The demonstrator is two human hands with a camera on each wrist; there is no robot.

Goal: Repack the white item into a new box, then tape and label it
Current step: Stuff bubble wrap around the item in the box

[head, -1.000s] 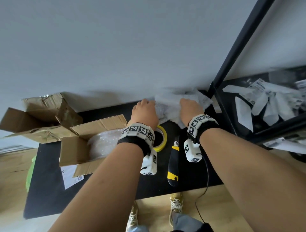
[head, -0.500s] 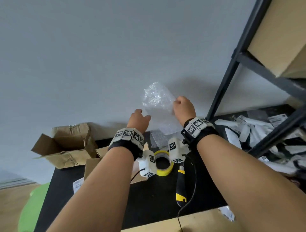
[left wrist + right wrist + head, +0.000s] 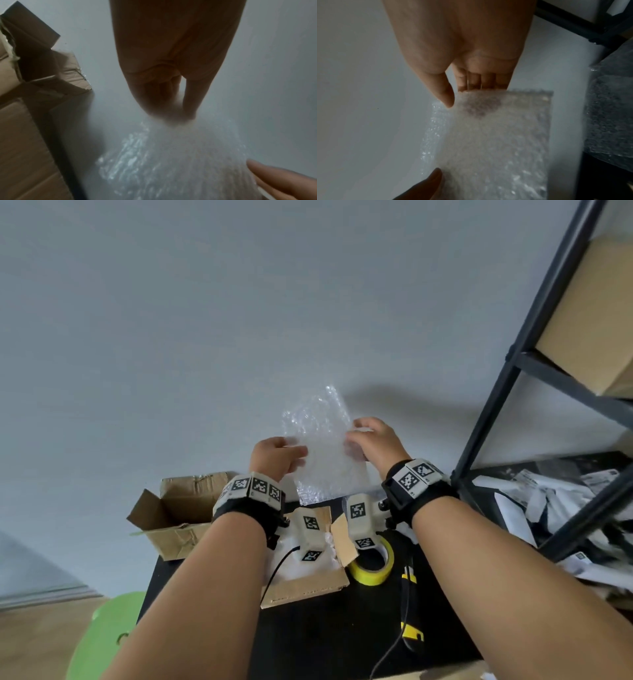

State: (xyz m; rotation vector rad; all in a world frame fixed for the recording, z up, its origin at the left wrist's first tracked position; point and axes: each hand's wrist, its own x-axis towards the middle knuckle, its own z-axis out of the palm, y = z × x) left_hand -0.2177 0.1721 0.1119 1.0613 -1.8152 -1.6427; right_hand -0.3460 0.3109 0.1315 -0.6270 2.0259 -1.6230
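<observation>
On the table (image 3: 212, 628) the near box (image 3: 305, 589) sits open, something white inside, probably the item. Above it, left hand (image 3: 274, 455) and right hand (image 3: 375, 441) pinch bubble wrap (image 3: 323, 453): padding step. Next, lower it in.

head: high, facing wall | wrists: close (blurry), sharing bubble wrap (image 3: 322, 453)

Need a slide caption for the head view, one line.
Both hands, left hand and right hand, hold a bubble wrap sheet above the open cardboard box.
</observation>
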